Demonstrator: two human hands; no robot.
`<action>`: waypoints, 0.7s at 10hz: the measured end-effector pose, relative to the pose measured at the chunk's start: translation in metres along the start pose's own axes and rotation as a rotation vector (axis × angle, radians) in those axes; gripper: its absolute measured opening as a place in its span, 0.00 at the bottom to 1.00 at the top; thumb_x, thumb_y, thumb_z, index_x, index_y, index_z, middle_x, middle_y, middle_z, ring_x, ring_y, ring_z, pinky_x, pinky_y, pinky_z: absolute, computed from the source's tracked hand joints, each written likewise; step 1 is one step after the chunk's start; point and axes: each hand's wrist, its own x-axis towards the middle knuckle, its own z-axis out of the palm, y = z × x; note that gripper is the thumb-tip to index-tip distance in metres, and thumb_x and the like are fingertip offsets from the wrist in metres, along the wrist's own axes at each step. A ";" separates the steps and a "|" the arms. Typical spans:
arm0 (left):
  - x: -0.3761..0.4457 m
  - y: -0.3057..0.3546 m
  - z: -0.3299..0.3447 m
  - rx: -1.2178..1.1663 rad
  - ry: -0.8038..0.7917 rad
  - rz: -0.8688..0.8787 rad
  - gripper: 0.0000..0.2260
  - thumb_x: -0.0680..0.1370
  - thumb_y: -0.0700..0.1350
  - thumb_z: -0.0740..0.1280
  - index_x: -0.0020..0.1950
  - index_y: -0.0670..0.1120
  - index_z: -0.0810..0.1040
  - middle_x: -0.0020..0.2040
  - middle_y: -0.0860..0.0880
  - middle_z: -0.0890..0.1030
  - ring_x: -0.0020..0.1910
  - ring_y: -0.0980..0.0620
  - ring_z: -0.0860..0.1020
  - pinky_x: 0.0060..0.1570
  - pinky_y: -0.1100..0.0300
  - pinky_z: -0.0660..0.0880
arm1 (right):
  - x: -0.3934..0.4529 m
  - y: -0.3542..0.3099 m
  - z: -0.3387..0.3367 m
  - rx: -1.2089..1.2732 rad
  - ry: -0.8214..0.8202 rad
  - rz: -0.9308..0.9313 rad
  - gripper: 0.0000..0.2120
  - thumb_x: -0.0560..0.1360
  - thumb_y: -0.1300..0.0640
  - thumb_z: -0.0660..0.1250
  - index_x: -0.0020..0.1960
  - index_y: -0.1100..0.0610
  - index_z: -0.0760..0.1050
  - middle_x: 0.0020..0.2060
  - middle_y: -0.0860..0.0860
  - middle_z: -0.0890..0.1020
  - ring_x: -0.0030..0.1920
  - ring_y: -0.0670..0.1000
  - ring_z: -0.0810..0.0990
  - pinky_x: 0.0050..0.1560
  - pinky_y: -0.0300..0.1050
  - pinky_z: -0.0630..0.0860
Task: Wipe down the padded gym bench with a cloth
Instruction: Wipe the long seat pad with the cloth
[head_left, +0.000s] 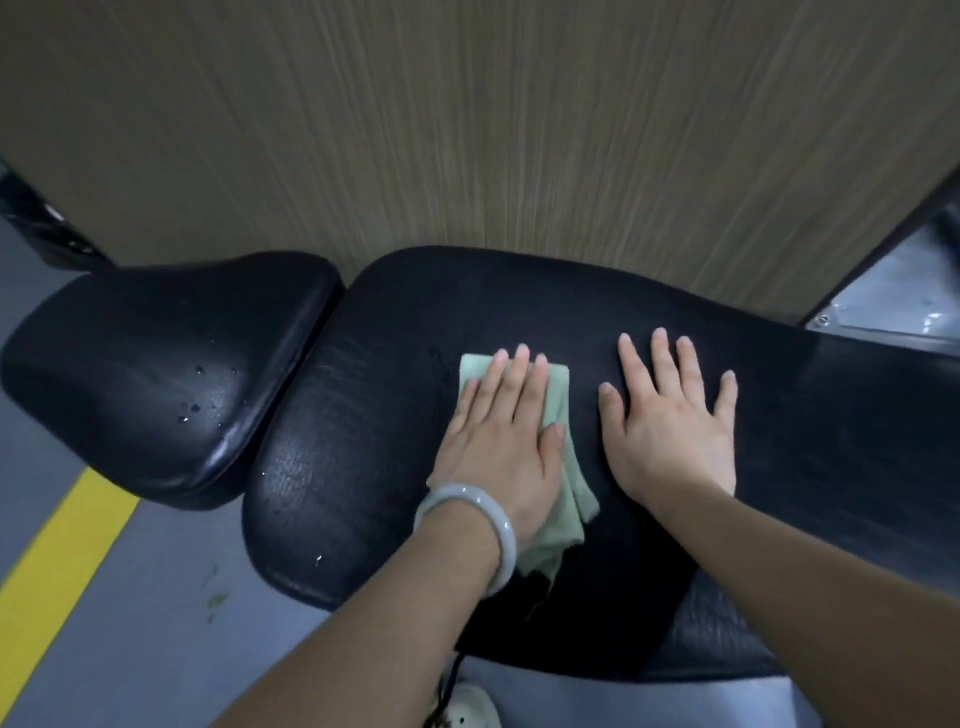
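A black padded gym bench fills the middle of the view: a long back pad (363, 415) and a shorter seat pad (156, 364) to its left, with a gap between them. A pale green cloth (563, 410) lies on the long pad. My left hand (498, 441), with a pale bangle on the wrist, presses flat on the cloth, fingers straight. My right hand (670, 426) rests flat on the bare pad just right of the cloth, fingers spread. Water droplets sit on the seat pad.
A wood-grain wall panel (467, 130) stands directly behind the bench. The grey floor (156, 623) has a yellow line (57, 577) at lower left. A shiny metal frame part (893, 291) shows at the right edge. A white shoe tip (470, 709) is below the bench.
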 end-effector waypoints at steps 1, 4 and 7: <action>0.016 -0.001 0.000 0.017 0.005 -0.027 0.34 0.72 0.57 0.30 0.78 0.49 0.39 0.79 0.53 0.40 0.75 0.57 0.35 0.73 0.58 0.34 | -0.001 -0.001 -0.001 0.001 -0.005 0.002 0.27 0.80 0.42 0.38 0.78 0.45 0.40 0.78 0.48 0.42 0.76 0.50 0.36 0.74 0.59 0.36; -0.048 0.010 0.003 -0.072 -0.045 -0.045 0.30 0.76 0.56 0.38 0.76 0.47 0.40 0.79 0.50 0.42 0.76 0.54 0.38 0.74 0.57 0.36 | -0.001 -0.001 -0.002 0.008 -0.009 -0.002 0.27 0.80 0.42 0.39 0.78 0.46 0.41 0.78 0.49 0.43 0.76 0.50 0.36 0.74 0.60 0.36; -0.054 0.010 0.006 -0.041 0.064 -0.080 0.28 0.78 0.53 0.48 0.77 0.44 0.57 0.78 0.48 0.57 0.77 0.52 0.52 0.73 0.54 0.46 | -0.001 -0.002 -0.003 0.002 -0.017 -0.002 0.27 0.80 0.42 0.39 0.78 0.45 0.41 0.78 0.48 0.42 0.76 0.50 0.36 0.74 0.59 0.36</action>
